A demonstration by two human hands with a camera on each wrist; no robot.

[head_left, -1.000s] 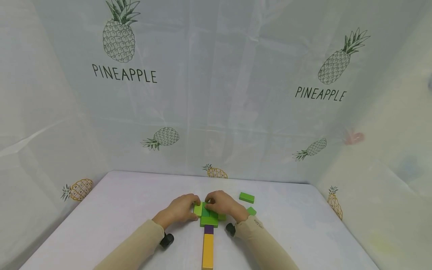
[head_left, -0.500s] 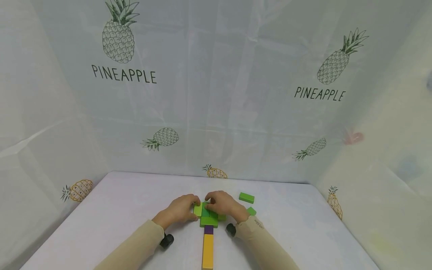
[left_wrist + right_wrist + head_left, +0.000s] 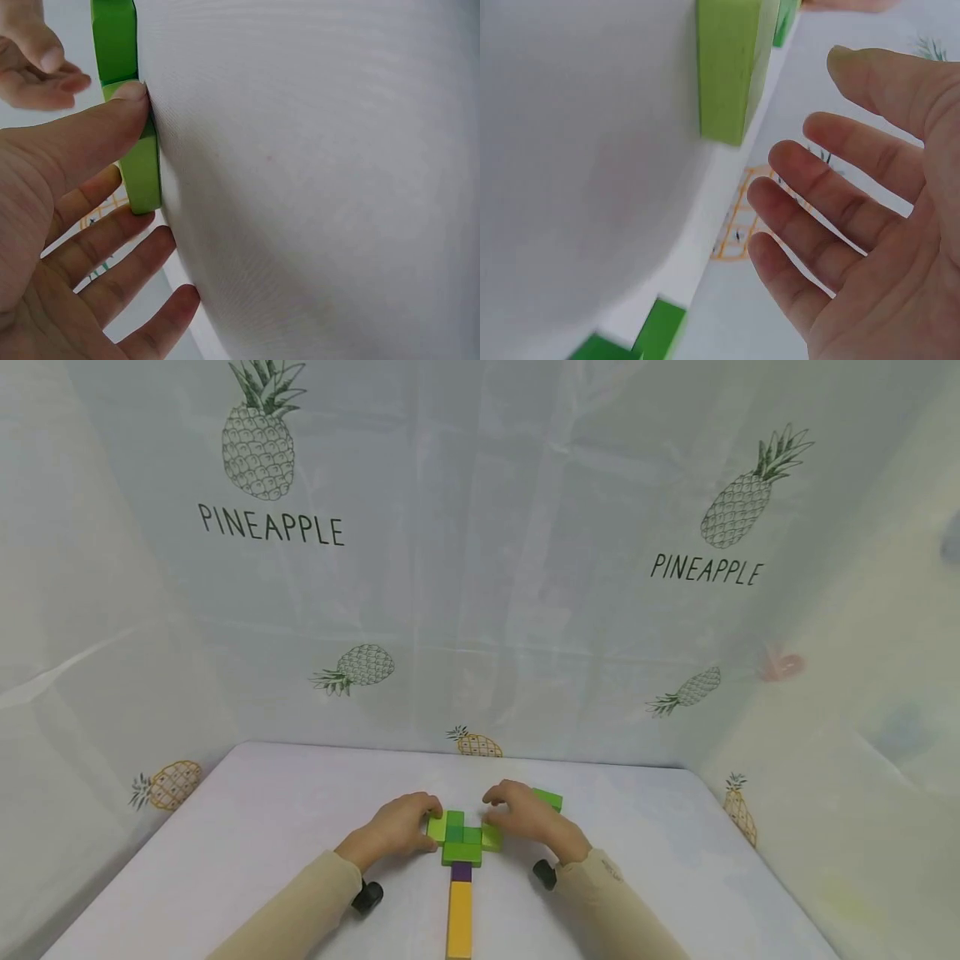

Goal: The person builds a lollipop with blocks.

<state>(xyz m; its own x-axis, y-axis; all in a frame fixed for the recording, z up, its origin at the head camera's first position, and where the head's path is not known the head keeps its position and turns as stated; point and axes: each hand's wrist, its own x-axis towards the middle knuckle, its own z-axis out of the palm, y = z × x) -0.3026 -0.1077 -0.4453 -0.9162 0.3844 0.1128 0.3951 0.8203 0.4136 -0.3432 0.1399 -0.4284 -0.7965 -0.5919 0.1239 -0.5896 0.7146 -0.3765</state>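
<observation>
A cluster of green blocks lies on the white table. My left hand (image 3: 396,827) pinches the light green block (image 3: 438,829) at its left side, thumb on the near side and fingers on the far side in the left wrist view. My right hand (image 3: 531,816) hovers beside the other light green block (image 3: 491,837), fingers loosely bent and apart, holding nothing in the right wrist view. Between them sit a tall green block (image 3: 454,827) and a small green block (image 3: 472,836), behind a wider green block (image 3: 462,853). A purple block (image 3: 461,872) and a long yellow block (image 3: 460,920) line up toward me.
Behind my right hand a loose green block (image 3: 552,799) is partly covered. In the right wrist view two darker green blocks (image 3: 658,330) appear at the bottom. A pineapple-printed curtain (image 3: 480,568) surrounds the table (image 3: 315,785) at the back and sides.
My right hand has come off the middle green blocks and shifted right, uncovering them and the right light green block. My left hand stays in place.
</observation>
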